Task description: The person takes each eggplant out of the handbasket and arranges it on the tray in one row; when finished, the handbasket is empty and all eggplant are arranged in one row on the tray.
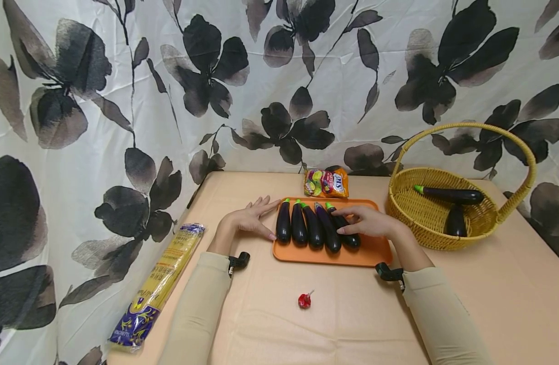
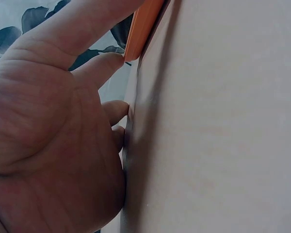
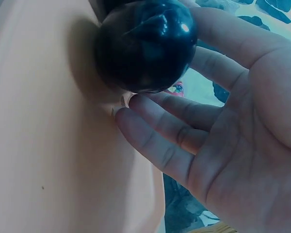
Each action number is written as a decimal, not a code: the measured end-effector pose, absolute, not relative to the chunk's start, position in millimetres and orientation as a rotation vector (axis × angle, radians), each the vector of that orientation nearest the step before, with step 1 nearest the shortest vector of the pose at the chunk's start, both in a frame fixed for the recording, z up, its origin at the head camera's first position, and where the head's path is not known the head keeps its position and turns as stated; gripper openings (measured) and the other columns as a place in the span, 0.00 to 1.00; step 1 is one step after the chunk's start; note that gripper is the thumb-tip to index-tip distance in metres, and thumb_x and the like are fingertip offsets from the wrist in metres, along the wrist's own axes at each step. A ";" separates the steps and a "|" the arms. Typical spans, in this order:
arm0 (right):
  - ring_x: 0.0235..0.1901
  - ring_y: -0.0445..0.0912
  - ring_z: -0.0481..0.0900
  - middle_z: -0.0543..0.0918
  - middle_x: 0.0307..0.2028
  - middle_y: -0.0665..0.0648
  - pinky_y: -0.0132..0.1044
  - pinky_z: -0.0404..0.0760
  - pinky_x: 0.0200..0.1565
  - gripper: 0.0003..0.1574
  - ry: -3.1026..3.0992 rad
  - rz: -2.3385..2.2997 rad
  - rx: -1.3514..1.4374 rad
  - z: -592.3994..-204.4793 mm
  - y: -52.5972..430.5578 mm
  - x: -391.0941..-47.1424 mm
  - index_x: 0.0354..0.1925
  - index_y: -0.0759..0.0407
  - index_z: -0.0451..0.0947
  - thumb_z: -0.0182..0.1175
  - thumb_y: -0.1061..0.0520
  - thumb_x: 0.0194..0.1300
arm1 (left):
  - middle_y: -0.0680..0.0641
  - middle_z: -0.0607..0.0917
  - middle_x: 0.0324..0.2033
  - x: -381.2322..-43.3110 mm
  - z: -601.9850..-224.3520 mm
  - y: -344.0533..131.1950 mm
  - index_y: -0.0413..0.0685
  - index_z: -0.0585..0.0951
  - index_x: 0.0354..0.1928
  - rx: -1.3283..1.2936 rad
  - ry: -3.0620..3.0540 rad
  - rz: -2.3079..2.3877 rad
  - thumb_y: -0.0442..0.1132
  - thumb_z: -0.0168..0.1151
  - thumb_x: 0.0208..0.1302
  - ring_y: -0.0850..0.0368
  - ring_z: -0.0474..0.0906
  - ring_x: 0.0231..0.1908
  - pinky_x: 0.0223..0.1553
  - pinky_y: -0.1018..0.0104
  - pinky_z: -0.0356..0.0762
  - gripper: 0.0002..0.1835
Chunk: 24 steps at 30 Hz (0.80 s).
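Several dark, glossy eggplants (image 1: 313, 228) with green stem ends lie side by side on an orange tray (image 1: 373, 251). My right hand (image 1: 368, 221) holds the rightmost eggplant (image 1: 351, 240), thumb on its near part and fingers along its right side. In the right wrist view, the rounded end of that eggplant (image 3: 145, 46) sits against the thumb and fingers, with fingertips low by the tray surface. My left hand (image 1: 249, 219) rests at the tray's left edge, fingers extended and thumb tip beside the leftmost eggplant (image 1: 283, 223).
A yellow wicker basket (image 1: 400, 223) with a tall handle stands at the right, holding two eggplants (image 1: 453, 195). Behind the tray lies an orange snack bag (image 1: 326, 183). A small red wrapped candy (image 1: 304, 300) lies in front. A long noodle pack (image 1: 158, 286) lies along the table's left edge.
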State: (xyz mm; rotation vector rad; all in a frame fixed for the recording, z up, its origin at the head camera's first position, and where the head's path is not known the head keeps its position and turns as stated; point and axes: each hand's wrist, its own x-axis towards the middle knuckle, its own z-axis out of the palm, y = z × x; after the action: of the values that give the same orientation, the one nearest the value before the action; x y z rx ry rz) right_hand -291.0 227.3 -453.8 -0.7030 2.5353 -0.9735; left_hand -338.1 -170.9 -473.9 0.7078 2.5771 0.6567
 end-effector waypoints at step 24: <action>0.62 0.60 0.76 0.76 0.68 0.63 0.58 0.81 0.59 0.40 2.812 -1.200 -0.606 -400.2 268.9 -273.1 0.76 0.51 0.69 0.66 0.42 0.72 | 0.40 0.37 0.84 -341.4 -472.8 -169.9 0.68 0.50 0.84 0.716 2.566 0.665 0.65 0.82 0.46 0.41 0.26 0.83 0.81 0.40 0.24 0.67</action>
State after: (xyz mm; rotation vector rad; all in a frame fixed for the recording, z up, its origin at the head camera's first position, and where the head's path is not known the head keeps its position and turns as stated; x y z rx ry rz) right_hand -273.1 268.9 -400.2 -0.6062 2.8123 -1.1995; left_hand -341.4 -169.9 -472.8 0.7162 2.5662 0.6648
